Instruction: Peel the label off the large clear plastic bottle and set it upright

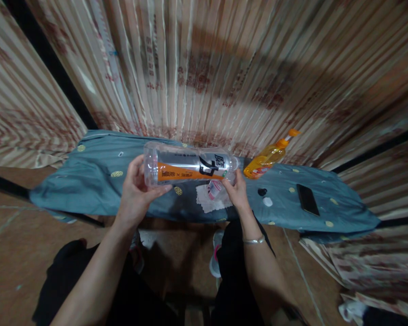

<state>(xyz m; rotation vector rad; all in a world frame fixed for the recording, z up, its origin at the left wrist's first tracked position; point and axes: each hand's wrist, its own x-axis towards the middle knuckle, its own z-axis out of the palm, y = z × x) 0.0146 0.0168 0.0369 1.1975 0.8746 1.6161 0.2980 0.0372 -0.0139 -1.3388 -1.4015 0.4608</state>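
Observation:
A large clear plastic bottle with an orange, silver and black label lies sideways in the air between my hands, above the cloth-covered table. My left hand is closed round its base end at the left. At the right, my right hand grips the neck end, where no cap can be made out. Beneath the bottle, a small clear bottle with a pink label rests on a white paper napkin, partly hidden by the big bottle and my right hand.
An orange pump bottle stands right of my hands. Nearer lie a small black cap-like thing, a white round one and a black phone. A striped curtain hangs behind the blue-green cloth; dark poles frame the sides.

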